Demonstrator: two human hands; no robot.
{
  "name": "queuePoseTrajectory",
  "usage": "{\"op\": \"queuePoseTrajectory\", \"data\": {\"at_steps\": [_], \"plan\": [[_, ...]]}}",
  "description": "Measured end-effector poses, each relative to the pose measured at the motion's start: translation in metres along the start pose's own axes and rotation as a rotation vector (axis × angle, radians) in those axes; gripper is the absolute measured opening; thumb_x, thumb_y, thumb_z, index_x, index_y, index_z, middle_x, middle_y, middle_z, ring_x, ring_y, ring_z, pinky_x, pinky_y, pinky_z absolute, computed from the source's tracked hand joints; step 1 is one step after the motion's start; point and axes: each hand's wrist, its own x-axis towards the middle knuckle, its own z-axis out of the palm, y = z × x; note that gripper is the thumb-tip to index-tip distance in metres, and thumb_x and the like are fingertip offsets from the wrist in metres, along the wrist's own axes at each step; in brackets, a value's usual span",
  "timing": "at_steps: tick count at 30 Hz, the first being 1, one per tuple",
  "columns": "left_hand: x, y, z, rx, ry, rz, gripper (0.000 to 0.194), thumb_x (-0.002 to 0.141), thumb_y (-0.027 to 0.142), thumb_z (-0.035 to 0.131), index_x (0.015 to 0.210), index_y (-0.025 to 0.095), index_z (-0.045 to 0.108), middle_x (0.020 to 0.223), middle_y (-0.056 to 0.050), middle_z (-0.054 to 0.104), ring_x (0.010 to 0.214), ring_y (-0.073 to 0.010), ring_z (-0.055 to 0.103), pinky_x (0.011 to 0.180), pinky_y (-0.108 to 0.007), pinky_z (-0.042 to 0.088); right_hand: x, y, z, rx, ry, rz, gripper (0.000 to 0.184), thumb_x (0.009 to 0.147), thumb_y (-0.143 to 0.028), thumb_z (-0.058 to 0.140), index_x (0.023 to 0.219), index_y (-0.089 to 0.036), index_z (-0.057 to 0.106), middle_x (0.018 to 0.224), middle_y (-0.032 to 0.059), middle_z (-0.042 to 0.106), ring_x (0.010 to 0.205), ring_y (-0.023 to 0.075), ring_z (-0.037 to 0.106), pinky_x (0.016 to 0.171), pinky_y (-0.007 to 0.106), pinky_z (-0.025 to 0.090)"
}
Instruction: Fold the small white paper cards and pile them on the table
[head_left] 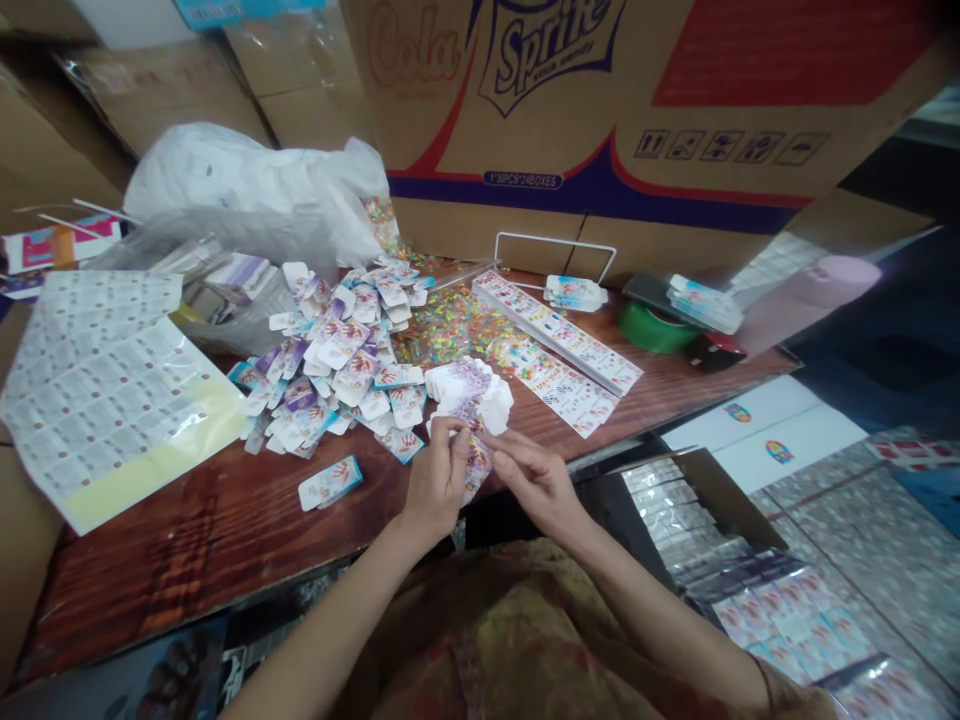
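At the table's front edge, my left hand (441,475) grips a small printed card packet (478,462) with purple and coloured print. My right hand (536,478) pinches at the packet's right side, thumb and forefinger together; whether anything else is between them is too small to tell. Just beyond my fingers lies a fanned stack of white and purple cards (471,392). To the left spreads a heap of similar small packets (345,350), some blue, some purple. One blue-and-white packet (330,483) lies apart, nearer me.
Behind stands a large carton (600,120). Colourful bits in clear plastic (450,325), sticker strips (559,335), green tape (656,325) and a pink bottle (814,300) sit on the table. Printed sheets (127,400) lie left; an open box (675,510) stands lower right.
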Motion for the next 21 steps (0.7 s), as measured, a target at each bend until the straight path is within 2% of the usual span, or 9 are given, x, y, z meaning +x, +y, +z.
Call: {"op": "queuePoseTrajectory", "data": {"at_steps": [2,4,6,8,11,13,15,17,21], "plan": [[0.004,-0.001,-0.006,0.050,0.007,-0.007,0.019,0.095,0.035,0.032,0.101,0.020,0.044,0.067,0.002,0.060,0.059,-0.0150,0.060,0.057,-0.024,0.039,0.000,0.009,0.002,-0.090,-0.016,-0.002,0.035,0.094,-0.041,0.046,0.113,-0.022,0.067,0.085,0.0040,0.065,0.078,0.0162,0.060,0.072,0.029,0.047],[0.016,-0.001,-0.020,0.131,0.058,-0.002,0.020,0.094,0.034,0.034,0.104,0.019,0.044,0.069,0.001,0.063,0.060,-0.0162,0.062,0.058,-0.025,0.041,0.005,0.022,0.004,-0.253,0.077,0.043,0.039,0.095,-0.043,0.043,0.116,-0.019,0.064,0.088,0.0056,0.064,0.081,0.0178,0.060,0.074,0.030,0.047],[0.037,-0.001,-0.044,0.248,0.179,-0.003,0.024,0.094,0.034,0.034,0.109,0.018,0.045,0.073,-0.002,0.065,0.062,-0.0177,0.063,0.060,-0.027,0.043,0.014,0.036,0.005,-0.518,0.228,0.096,0.041,0.092,-0.048,0.045,0.109,-0.016,0.065,0.090,0.0087,0.064,0.084,0.0215,0.060,0.078,0.035,0.046],[0.064,-0.002,-0.073,0.409,0.331,-0.021,0.031,0.094,0.033,0.033,0.117,0.016,0.044,0.080,-0.006,0.066,0.069,-0.0212,0.065,0.066,-0.032,0.047,0.022,0.047,0.009,-0.850,0.272,0.107,0.044,0.086,-0.054,0.053,0.096,-0.014,0.067,0.090,0.0121,0.064,0.086,0.0265,0.059,0.085,0.043,0.043],[0.100,-0.004,-0.111,0.631,0.421,0.004,0.044,0.092,0.029,0.039,0.132,0.012,0.037,0.111,-0.018,0.062,0.104,-0.0311,0.060,0.087,-0.045,0.045,0.027,0.056,0.018,-1.202,0.199,0.067,0.042,0.080,-0.056,0.060,0.086,-0.014,0.068,0.088,0.0135,0.063,0.086,0.0294,0.057,0.093,0.052,0.035],[0.108,-0.005,-0.119,0.755,0.462,0.061,0.052,0.090,0.028,0.045,0.137,0.011,0.034,0.131,-0.022,0.048,0.128,-0.0385,0.041,0.100,-0.056,0.034,0.024,0.059,0.023,-1.279,0.191,0.026,0.041,0.081,-0.053,0.061,0.091,-0.014,0.068,0.087,0.0124,0.063,0.084,0.0283,0.057,0.096,0.053,0.033],[0.099,-0.005,-0.109,0.859,0.494,0.165,0.052,0.088,0.028,0.049,0.137,0.015,0.037,0.140,-0.021,0.038,0.137,-0.0426,0.023,0.104,-0.063,0.023,0.020,0.063,0.024,-1.258,0.239,-0.024,0.044,0.084,-0.051,0.058,0.104,-0.013,0.064,0.088,0.0116,0.064,0.084,0.0267,0.057,0.098,0.052,0.031],[0.079,-0.006,-0.084,0.915,0.426,0.298,0.044,0.089,0.026,0.050,0.132,0.018,0.045,0.136,-0.018,0.042,0.135,-0.0414,0.026,0.104,-0.060,0.026,0.016,0.066,0.021,-1.184,0.291,-0.064,0.045,0.087,-0.050,0.054,0.109,-0.011,0.061,0.089,0.0109,0.064,0.086,0.0250,0.057,0.101,0.049,0.031],[0.034,-0.012,-0.023,0.868,-0.028,0.390,0.025,0.089,0.020,0.049,0.113,0.019,0.055,0.100,-0.011,0.057,0.101,-0.0279,0.056,0.084,-0.042,0.047,0.010,0.062,0.015,-1.168,0.281,-0.063,0.034,0.089,-0.048,0.052,0.089,-0.016,0.065,0.091,0.0091,0.063,0.089,0.0238,0.055,0.101,0.047,0.030]]}}
